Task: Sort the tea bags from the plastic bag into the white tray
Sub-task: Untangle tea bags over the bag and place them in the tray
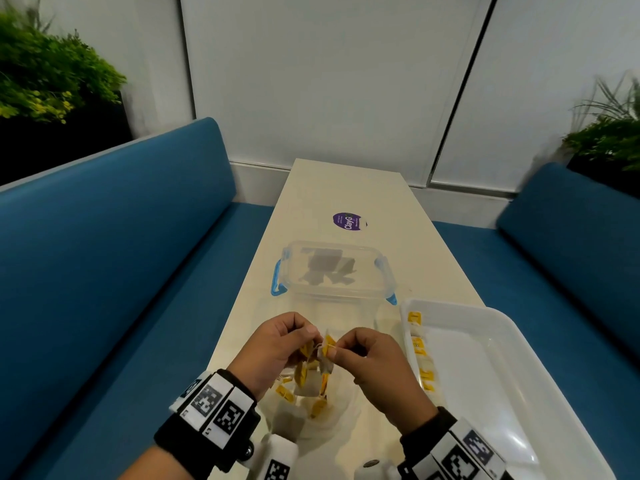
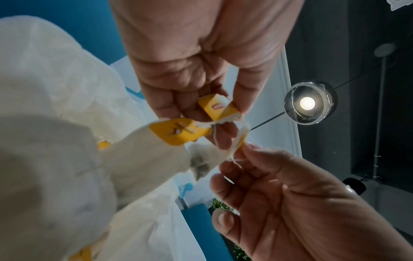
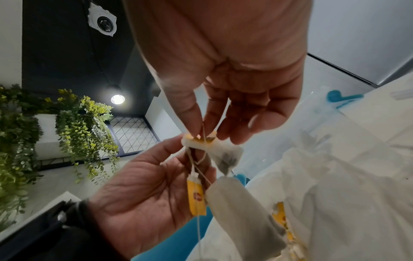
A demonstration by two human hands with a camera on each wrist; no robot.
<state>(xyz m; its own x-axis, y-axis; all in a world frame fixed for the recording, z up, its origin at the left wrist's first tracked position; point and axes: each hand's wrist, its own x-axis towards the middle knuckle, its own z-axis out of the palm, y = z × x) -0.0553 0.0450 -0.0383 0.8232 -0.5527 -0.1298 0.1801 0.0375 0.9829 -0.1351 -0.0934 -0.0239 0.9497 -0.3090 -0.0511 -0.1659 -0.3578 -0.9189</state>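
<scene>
fingers (image 1: 313,330) of left hand (image 1: 277,344) and right hand (image 1: 370,355) pinched tangled tea bags (image 1: 323,355); untangling step, strings needed separating before white tray (image 1: 491,344).

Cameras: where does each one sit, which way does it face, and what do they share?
Head: looks down over the table; both hands and wristbands show.
Left wrist: looks up along the left hand at the ceiling lamp.
Right wrist: looks up along the right hand, plants beyond.
All share the tangled tea bags that both hands pinch.
</scene>
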